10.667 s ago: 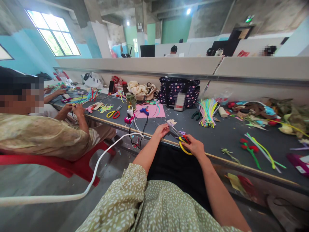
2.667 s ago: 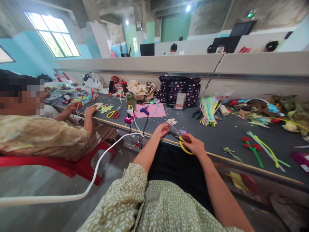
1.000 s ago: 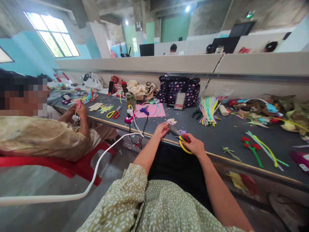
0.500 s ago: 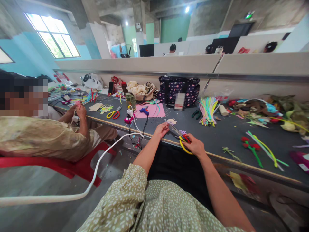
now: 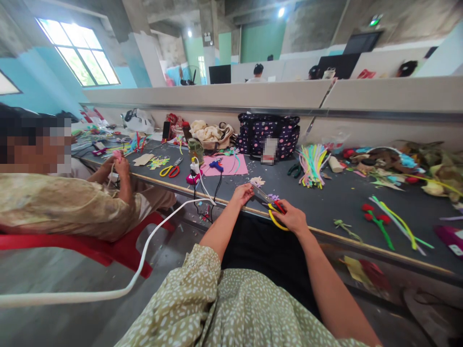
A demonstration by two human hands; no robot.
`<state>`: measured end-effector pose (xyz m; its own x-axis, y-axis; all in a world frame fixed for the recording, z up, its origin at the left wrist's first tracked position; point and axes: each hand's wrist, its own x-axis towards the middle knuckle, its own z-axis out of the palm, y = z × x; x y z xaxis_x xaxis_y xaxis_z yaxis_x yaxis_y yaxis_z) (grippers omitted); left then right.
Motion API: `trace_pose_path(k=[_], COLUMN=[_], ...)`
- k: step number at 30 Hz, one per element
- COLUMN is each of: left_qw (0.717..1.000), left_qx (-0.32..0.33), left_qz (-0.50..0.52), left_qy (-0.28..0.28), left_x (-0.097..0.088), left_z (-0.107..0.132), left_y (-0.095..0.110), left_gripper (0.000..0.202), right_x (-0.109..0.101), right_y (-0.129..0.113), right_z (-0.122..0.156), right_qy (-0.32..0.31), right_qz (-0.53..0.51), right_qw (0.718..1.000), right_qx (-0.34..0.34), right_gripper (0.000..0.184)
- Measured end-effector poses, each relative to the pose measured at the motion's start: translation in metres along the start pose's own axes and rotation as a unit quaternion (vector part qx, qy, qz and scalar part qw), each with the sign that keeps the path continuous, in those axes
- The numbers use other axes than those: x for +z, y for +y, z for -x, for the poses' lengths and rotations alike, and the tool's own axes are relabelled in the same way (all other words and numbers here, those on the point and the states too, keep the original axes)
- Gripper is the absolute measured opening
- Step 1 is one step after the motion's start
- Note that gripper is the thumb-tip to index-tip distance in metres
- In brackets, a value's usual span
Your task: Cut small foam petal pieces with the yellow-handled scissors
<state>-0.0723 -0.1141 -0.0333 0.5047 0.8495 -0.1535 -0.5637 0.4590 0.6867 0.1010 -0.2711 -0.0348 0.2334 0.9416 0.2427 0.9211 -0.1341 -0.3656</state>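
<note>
My right hand (image 5: 292, 218) is closed round the red and yellow handles of a pair of scissors (image 5: 263, 193). The blades point left, with their tips at the fingers of my left hand (image 5: 243, 193). Those left fingers are pinched together; what they hold is too small to make out. Just beyond the blades lie pale cream scraps (image 5: 258, 181) on the dark table (image 5: 231, 187). Small purple pieces (image 5: 274, 197) sit beside the scissors, close to my right hand.
Left of my hands are a blue glue gun (image 5: 216, 166) by a pink sheet (image 5: 238, 166), and a second pair of scissors (image 5: 170, 169). Bundled pipe cleaners (image 5: 311, 166) stand right of a patterned bag (image 5: 267, 135). A white cable (image 5: 144, 255) crosses near a seated co-worker (image 5: 72, 202).
Almost nothing differs. Both hands and the scissors keep their place, and the view has shifted very slightly.
</note>
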Motion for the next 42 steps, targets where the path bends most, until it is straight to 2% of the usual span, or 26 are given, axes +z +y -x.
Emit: trace_pose_path(k=[11,21,27,31,35,37,40,42], left_qw=[1.000,1.000,1.000,1.000,0.998,0.996,0.984,0.976], left_qx=[-0.007,0.002,0.006,0.012,0.055,0.092,0.162,0.172], left_qz=[-0.006,-0.018,-0.006,-0.002,0.013,-0.002,-0.069,-0.130], left_qy=[-0.012,0.001,-0.019,-0.014,-0.006,0.018,0.035,0.022], left_x=[-0.006,-0.006,-0.004,-0.004,-0.003,-0.002,-0.003,-0.004], left_z=[-0.005,-0.005,-0.003,-0.002,0.007,0.017,0.034,0.043], left_y=[-0.001,-0.001,-0.001,-0.001,-0.002,0.000,0.003,0.006], left_gripper=[0.010,0.019,0.022,0.021,0.023,0.024,0.023,0.022], right_x=[0.005,0.007,0.007,0.005,0.001,-0.002,-0.006,-0.008], right_y=[0.006,0.012,0.012,0.008,0.001,-0.004,-0.014,-0.022], right_z=[-0.002,-0.006,-0.006,-0.004,0.000,0.001,-0.001,-0.005], right_qy=[-0.003,-0.006,0.003,0.006,0.018,0.013,-0.006,-0.009], right_qz=[-0.029,-0.048,-0.068,-0.040,0.021,0.053,0.103,0.127], right_qw=[0.999,0.998,0.998,0.999,1.000,0.998,0.995,0.991], right_qx=[-0.019,-0.027,-0.002,0.005,0.012,0.005,-0.014,-0.029], right_gripper=[0.048,0.046,0.044,0.045,0.050,0.051,0.053,0.054])
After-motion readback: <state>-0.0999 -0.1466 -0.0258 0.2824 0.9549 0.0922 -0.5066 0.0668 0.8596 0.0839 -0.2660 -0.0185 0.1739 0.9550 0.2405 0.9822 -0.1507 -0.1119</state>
